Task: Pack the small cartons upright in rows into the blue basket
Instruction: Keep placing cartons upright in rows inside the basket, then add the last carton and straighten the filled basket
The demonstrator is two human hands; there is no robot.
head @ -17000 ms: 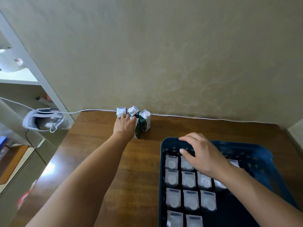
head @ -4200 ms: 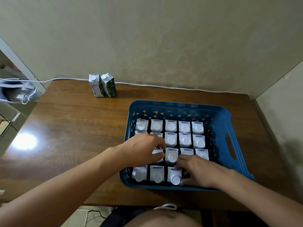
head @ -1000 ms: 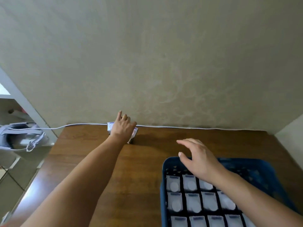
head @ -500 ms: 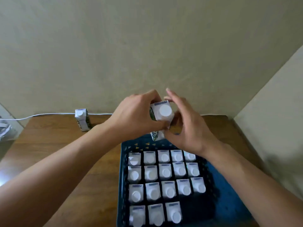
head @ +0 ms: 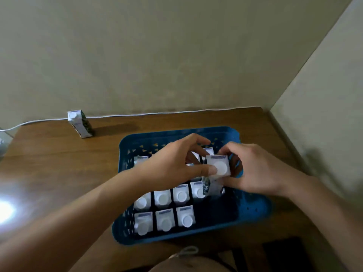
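The carton (head: 218,168) is held up over the right side of the basket (head: 253,211), with its round white cap turned up toward the camera. It is gripped from both sides: the left hand (head: 176,165) is curled round its left side, with the thumb laid by the cap, and the right hand (head: 253,169) is curled round its right side. The carton is held nearly upright, so its long side runs up and down, with the bottom end pointed into the basket. Just under it and a little to the right, dark bare floor of the basket can be seen. This looks like the open spot at the right end of a row, though the row itself is partly hidden by the hands. Both hands are at the carton, so neither is nearer; the drop is straight down from where it is held. The packed cartons (head: 163,199) are stood in rows to the left and toward the person, caps up, and the closest row is filled only partway, with free room at its right end as well. It is judged that the carton must be kept straight on the way down, or it may be caught on the top of the one beside it. Well apart from the basket, one more carton (head: 79,123) is left standing at the far left of the tabletop (head: 59,163), close to the wall and a white cable (head: 157,113).
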